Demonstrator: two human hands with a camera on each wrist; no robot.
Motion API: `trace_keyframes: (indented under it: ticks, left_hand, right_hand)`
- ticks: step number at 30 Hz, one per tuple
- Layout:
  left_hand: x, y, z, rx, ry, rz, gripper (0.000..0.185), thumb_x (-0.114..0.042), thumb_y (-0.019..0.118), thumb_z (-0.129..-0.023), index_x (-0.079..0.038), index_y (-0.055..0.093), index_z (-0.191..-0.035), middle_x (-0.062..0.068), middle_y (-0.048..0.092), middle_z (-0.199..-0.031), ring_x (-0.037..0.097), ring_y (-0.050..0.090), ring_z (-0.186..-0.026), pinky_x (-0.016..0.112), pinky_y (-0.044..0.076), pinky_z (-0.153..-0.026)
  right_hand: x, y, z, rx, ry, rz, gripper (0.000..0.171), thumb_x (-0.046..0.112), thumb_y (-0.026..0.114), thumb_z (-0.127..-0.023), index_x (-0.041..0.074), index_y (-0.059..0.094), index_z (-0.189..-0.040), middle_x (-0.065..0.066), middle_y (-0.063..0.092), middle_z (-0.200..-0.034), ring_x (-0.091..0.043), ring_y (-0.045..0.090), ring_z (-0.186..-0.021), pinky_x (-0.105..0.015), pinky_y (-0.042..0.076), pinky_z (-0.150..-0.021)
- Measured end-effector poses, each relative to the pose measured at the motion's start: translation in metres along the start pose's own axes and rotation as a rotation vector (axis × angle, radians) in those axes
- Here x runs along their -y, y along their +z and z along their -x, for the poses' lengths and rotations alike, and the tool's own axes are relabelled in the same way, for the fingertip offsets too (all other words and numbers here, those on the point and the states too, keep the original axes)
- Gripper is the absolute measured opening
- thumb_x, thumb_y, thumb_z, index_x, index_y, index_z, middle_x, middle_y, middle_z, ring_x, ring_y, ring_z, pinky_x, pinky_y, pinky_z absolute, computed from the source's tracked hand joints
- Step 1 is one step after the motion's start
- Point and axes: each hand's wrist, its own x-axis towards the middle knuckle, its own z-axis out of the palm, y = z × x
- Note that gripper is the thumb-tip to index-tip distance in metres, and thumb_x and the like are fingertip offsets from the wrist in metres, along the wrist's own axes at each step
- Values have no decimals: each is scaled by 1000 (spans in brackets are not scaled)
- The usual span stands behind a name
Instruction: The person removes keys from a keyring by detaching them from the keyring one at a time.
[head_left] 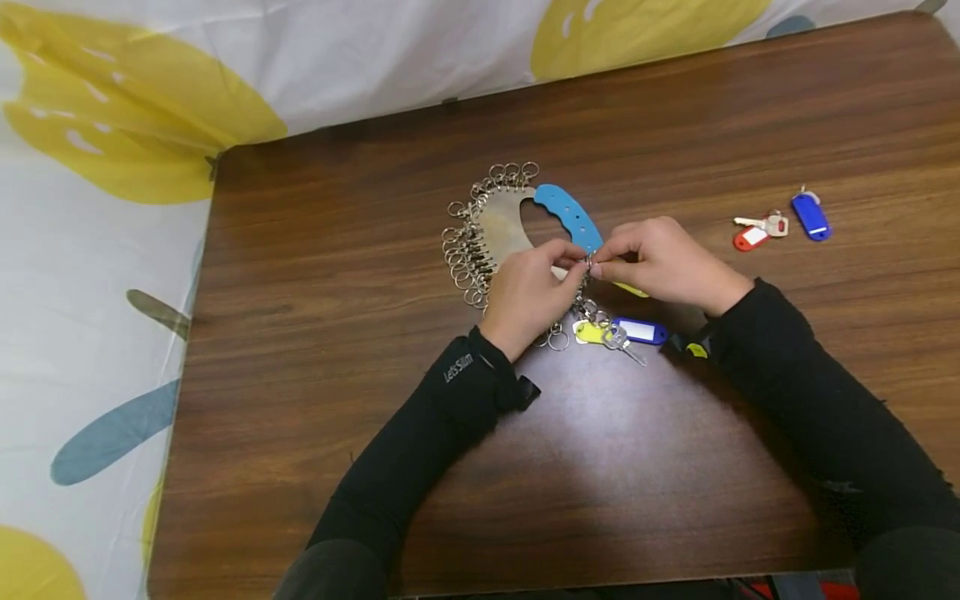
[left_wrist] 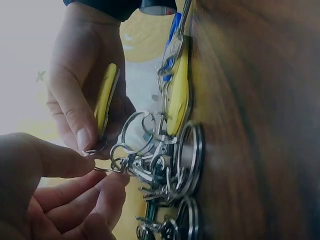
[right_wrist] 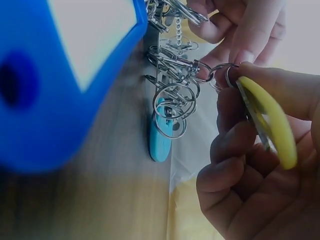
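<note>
A metal key-holder plate (head_left: pixel 501 221) with a blue handle (head_left: pixel 566 215) lies on the table, its curved edge lined with clips and rings. The left hand (head_left: pixel 528 292) pinches a key ring (left_wrist: pixel 102 169) hanging from one of the clips. Facing it, the right hand (head_left: pixel 667 262) pinches the small ring of a yellow key tag (right_wrist: pixel 272 122), with a key lying along the tag. The two rings meet between the fingertips; whether they are linked cannot be told. Near the hands, another yellow tag (head_left: pixel 591 333), a blue tag (head_left: pixel 639 331) and a key (head_left: pixel 625 343) lie by the holder's rings.
To the right on the wooden table (head_left: pixel 337 333) lie a red tag (head_left: pixel 752 238) with a key (head_left: pixel 776 225) and a separate blue tag (head_left: pixel 812 217). A patterned cloth (head_left: pixel 412 50) borders the table's back and left edges.
</note>
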Motion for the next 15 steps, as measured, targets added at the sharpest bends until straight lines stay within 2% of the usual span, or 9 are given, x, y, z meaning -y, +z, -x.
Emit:
trace_keyframes:
  ticks: [3, 7, 15]
  left_hand:
    - [-1, 1, 1, 20, 27, 39, 24, -25, 56, -92, -19, 67, -112, -4, 73, -102, 3, 61, -63, 19, 41, -54]
    - [0, 2, 1, 18, 49, 84, 25, -29, 60, -91, -18, 67, -112, -5, 73, -103, 2, 61, -63, 18, 42, -54]
    - [-1, 1, 0, 31, 3, 69, 26, -31, 66, -89, -18, 68, -111, -5, 73, -106, 4, 66, -70, 18, 44, -60]
  right_hand:
    - [0, -1, 0, 0, 0, 8, 11, 9, 67, -87, 8, 76, -93, -4, 69, -85, -9, 53, -69, -23, 40, -61]
    - [0, -3, 1, 4, -2, 10, 11, 7, 65, -88, 6, 75, -93, -5, 70, -86, -11, 55, -72, -23, 42, -64]
    - [-1, -1, 0, 10, 4, 32, 12, 8, 66, -87, 7, 75, -95, -4, 70, -87, -13, 56, -74, -24, 42, -65]
